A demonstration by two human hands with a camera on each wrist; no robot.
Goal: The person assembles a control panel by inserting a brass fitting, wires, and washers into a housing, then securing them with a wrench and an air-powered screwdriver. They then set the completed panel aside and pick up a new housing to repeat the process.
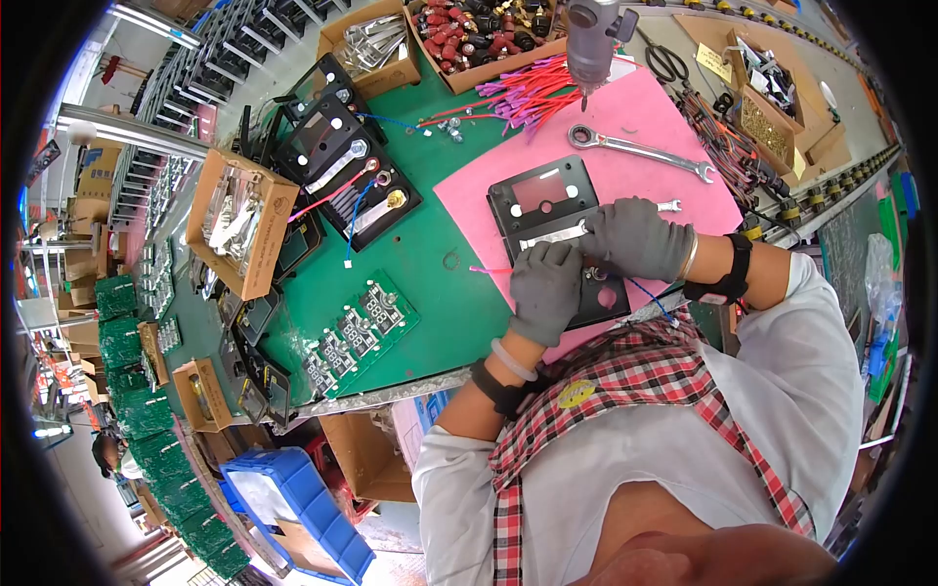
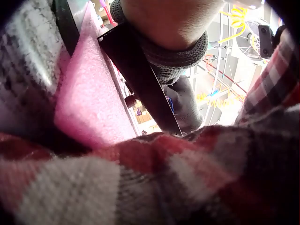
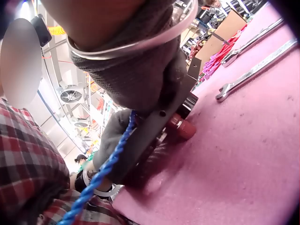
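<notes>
Green worktop (image 1: 435,264) fills the middle of my head view, with circuit boards (image 1: 357,332) at lower left and a pink mat (image 1: 640,105) at centre right. On that mat I see the black panel (image 1: 567,216), both gloved hands over its middle. The left hand (image 1: 545,291) is curled closely at its left side, the right hand (image 1: 633,239) closed in at its right; both grip it, though shadow in the wrist views keeps me from telling exactly where each finger sits. My right wrist view shows the panel tilted, a reddish terminal (image 3: 183,127) beneath it and a blue twisted wire (image 3: 105,171) crossing lower left. A ratchet wrench (image 1: 645,151) lies above the hands.
</notes>
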